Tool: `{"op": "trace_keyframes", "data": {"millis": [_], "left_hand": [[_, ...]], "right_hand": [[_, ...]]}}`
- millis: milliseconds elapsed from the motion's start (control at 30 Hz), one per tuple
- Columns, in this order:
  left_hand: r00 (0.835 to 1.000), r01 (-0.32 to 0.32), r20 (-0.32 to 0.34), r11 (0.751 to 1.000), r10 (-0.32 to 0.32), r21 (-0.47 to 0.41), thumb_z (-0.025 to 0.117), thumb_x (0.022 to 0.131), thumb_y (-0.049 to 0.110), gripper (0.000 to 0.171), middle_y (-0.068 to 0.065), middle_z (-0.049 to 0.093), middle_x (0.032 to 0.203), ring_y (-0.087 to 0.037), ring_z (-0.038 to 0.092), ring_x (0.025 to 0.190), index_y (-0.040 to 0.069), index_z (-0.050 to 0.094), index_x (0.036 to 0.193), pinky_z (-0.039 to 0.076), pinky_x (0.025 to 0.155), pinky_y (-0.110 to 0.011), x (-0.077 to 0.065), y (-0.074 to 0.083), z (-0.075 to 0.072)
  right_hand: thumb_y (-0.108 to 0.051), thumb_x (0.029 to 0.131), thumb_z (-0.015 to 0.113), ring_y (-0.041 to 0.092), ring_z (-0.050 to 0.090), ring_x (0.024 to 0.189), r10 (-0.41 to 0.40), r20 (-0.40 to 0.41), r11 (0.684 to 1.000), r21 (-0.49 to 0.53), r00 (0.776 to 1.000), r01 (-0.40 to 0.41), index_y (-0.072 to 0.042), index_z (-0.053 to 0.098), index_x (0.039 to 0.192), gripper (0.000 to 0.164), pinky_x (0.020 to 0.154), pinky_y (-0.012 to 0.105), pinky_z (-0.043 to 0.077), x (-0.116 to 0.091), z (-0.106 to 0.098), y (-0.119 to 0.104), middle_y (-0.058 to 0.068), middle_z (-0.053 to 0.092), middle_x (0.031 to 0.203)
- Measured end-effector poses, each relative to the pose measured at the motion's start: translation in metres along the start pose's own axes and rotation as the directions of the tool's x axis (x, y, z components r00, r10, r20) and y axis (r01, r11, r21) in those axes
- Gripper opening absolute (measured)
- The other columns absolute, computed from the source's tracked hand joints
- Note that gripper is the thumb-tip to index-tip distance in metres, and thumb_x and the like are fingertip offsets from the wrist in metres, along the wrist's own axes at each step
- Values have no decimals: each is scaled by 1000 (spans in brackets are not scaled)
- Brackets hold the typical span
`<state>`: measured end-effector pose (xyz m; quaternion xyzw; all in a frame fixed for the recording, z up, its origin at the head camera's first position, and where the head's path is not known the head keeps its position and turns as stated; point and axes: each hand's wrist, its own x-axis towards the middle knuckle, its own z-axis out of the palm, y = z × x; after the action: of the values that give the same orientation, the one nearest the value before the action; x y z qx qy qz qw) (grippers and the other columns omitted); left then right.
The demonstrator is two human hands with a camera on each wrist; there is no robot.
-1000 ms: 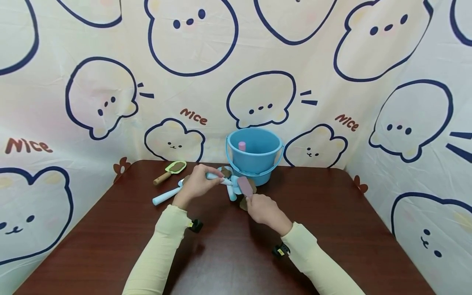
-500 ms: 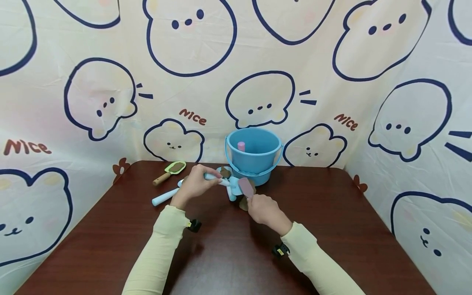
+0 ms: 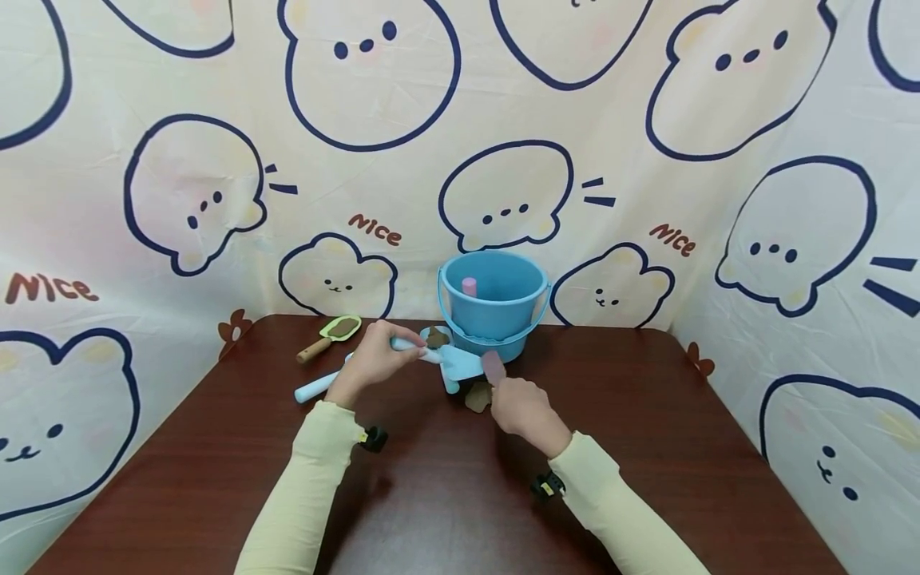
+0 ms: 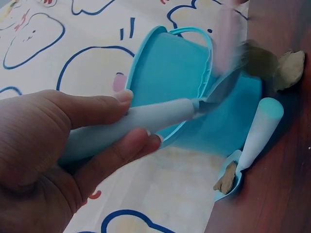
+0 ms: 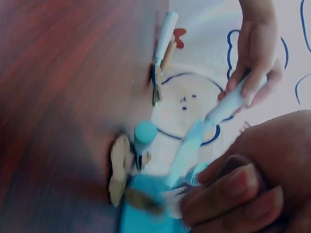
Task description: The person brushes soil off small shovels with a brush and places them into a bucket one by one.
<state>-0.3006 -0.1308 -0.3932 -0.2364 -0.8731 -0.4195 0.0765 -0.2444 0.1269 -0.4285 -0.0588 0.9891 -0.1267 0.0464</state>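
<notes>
Since the earlier frame, the pink spatula (image 3: 493, 368) has been drawn to the right: its head is now held at the tip of the blue shovel (image 3: 460, 364) rather than over its blade, and more of the blade is exposed. The shovel's handle is pinched between the thumb and fingers of the left hand (image 3: 375, 353); the spatula's handle is gripped by the curled fingers of the right hand (image 3: 528, 411). Beside the blade, a blurred brown lump (image 4: 260, 59) is seen; whether it is touched by the blade cannot be told. Just left of the right hand, a flat brown piece (image 3: 477, 397) is laid on the worktop (image 3: 431, 495). Between the hands and slightly beyond them, a second shovel (image 4: 259, 133) is placed, a brown fragment (image 4: 226, 178) carried in its scoop. Beyond the right hand, a pink cylinder (image 3: 469, 286) is seen inside the blue bucket (image 3: 496, 307). Left of the left hand, a light blue handle (image 3: 316, 387) and a green scoop (image 3: 341, 326) are set.
</notes>
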Motion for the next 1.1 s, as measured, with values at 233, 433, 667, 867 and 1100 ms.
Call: {"op": "trace_keyframes", "data": {"millis": [233, 433, 667, 867, 1100], "left_hand": [[1000, 22, -16, 999, -23, -49, 75, 93, 13, 16, -13, 76, 98, -23, 60, 84, 1, 80, 103, 48, 69, -33, -4, -1, -8], [999, 34, 1, 998, -34, -54, 75, 93, 14, 17, -14, 76, 99, -21, 59, 79, 2, 80, 103, 49, 66, -32, -3, -2, -10], [1000, 25, 0, 998, -25, -54, 77, 91, 11, 14, -11, 76, 89, -21, 55, 67, 1, 80, 99, 46, 60, -30, -3, -5, -6], [1000, -11, 6, 998, 12, -59, 77, 91, 11, 13, -11, 76, 92, -19, 60, 73, 1, 80, 99, 50, 64, -30, -2, -1, 0], [1000, 8, 15, 997, -7, -80, 76, 91, 12, 12, -10, 77, 92, -19, 63, 75, 3, 80, 99, 51, 66, -31, -3, 4, 6]], "right_hand": [[-22, 108, 48, 23, 45, 50, 6, 20, 1000, -6, 1000, -5, -12, 48, 57, 51, 46, 35, 36, 8, 3, 13, 4, 38, 57], [-22, 108, 45, 22, 46, 51, -18, 23, 999, 42, 1000, 17, -10, 50, 61, 49, 47, 35, 37, 5, -7, 15, 5, 41, 58], [-26, 108, 42, 21, 46, 55, -57, 13, 986, 161, 998, 54, -10, 51, 68, 44, 51, 33, 37, -6, -25, 11, 5, 46, 64], [-32, 108, 43, 20, 47, 56, -111, 31, 951, 292, 993, 97, -8, 56, 78, 40, 52, 33, 38, -8, -24, 2, 6, 49, 67], [-29, 111, 39, 18, 44, 52, -203, -13, 926, 323, 979, 196, -9, 56, 74, 45, 50, 30, 38, -3, -8, -5, 4, 45, 60]]}}
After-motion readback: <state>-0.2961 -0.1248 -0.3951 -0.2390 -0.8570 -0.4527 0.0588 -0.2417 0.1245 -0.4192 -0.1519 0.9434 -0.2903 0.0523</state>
